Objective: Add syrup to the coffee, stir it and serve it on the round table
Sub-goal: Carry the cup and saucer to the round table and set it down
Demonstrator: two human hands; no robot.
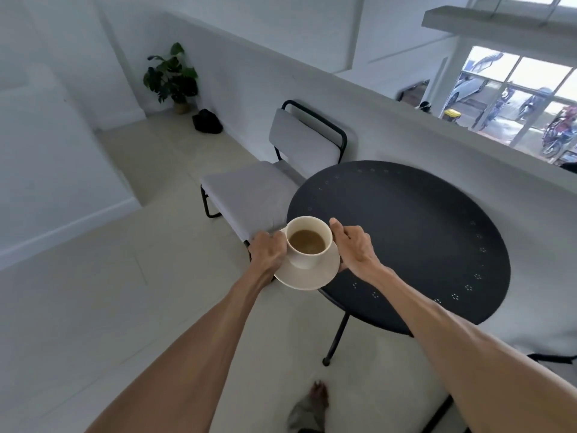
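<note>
Both forearms reach forward from the bottom of the view, and between them, lower still, a bare foot (pixel 318 398) stands on the pale floor (pixel 93 307). At the ends of the arms the left hand (pixel 267 253) and the right hand (pixel 354 246) carry a cream saucer (pixel 307 278) from opposite sides. On the saucer stands a cream cup (pixel 307 242), upright, with light brown coffee (pixel 307 241) well below its rim.

The left hand has its fingers curled around the saucer's left edge, knuckles up, close against the cup's side. The right hand grips the right edge, its thumb raised alongside the cup; whether the thumb touches the cup I cannot tell.

The saucer is in the air at the near left edge of the round black table (pixel 421 229). Its right part overlaps the tabletop in the view, and its left part hangs over the floor and the corner of a grey cushioned chair (pixel 256 195) just beside the table. The bare tabletop stretches ahead and to the right of the hands, so the right hand is the nearer one to the setting-down place.

By my reading, the syrup and stirring are done and only the serving is left: carry the saucer forward and right, keep it level, and lower it flat on the table. A tilt would slop the coffee.

A potted plant (pixel 171 75) stands in the far corner by the wall.
</note>
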